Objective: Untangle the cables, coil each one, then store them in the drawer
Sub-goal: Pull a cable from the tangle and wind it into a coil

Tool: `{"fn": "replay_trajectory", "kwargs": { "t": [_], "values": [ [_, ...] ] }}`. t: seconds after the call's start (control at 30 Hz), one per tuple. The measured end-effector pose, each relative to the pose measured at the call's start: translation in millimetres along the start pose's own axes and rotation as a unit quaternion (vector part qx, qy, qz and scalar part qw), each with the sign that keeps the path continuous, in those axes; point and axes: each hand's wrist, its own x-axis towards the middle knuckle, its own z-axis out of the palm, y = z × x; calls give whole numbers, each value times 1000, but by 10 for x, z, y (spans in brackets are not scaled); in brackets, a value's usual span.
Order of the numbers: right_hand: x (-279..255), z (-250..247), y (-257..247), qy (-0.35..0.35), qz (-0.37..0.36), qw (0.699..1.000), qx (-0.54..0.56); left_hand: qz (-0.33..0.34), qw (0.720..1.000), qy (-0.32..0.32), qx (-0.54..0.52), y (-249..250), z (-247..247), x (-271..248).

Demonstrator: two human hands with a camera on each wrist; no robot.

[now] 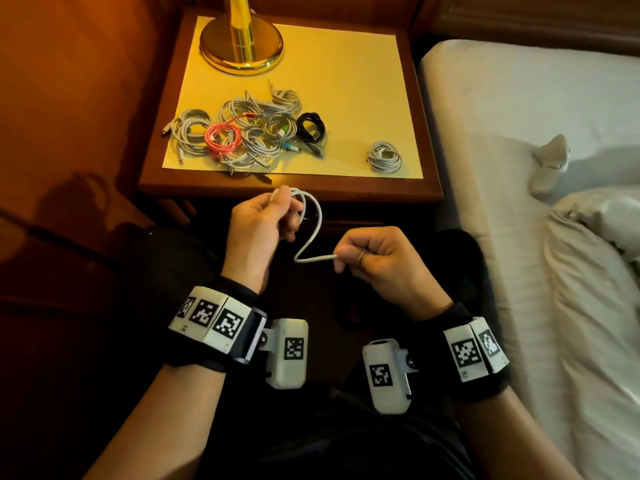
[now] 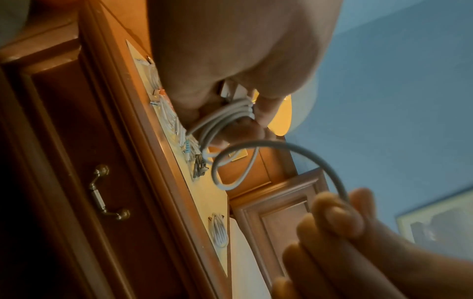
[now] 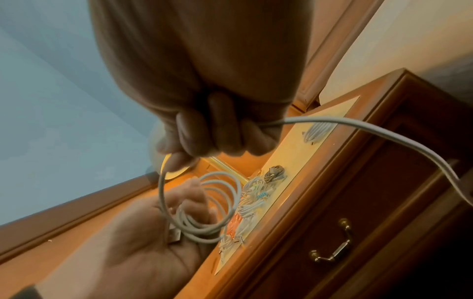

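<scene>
Both hands hold one white cable [image 1: 313,233] above the lap: left hand [image 1: 258,230] clamps the coil, right hand [image 1: 375,261] pinches the tail; each loop should match the last, without twisting

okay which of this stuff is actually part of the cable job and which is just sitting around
Job:
white cable held by left hand and right hand
tangled cable pile
coiled white cable
drawer

Lying about:
brass lamp
bed
</scene>
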Motion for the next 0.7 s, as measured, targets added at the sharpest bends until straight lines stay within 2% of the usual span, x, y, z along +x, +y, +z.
{"fn": "replay_trajectory", "kwargs": {
  "t": [0.17,0.3,0.43,0.57,0.7],
  "values": [
    [45,28,-66,136,-44,986,82,-31,993,-113,-12,39,78,-102],
    [82,45,-42,223,-50,970,88,-45,986,-158,-31,48,93,-149],
    [108,82,34,256,-60,962,76,-57,981,-176,-65,42,120,-164],
    [122,118,104,263,-55,961,60,-64,982,-170,-52,21,135,-162],
    [120,136,121,268,-44,960,67,-103,972,-184,-101,15,135,-183]
  ]
}}
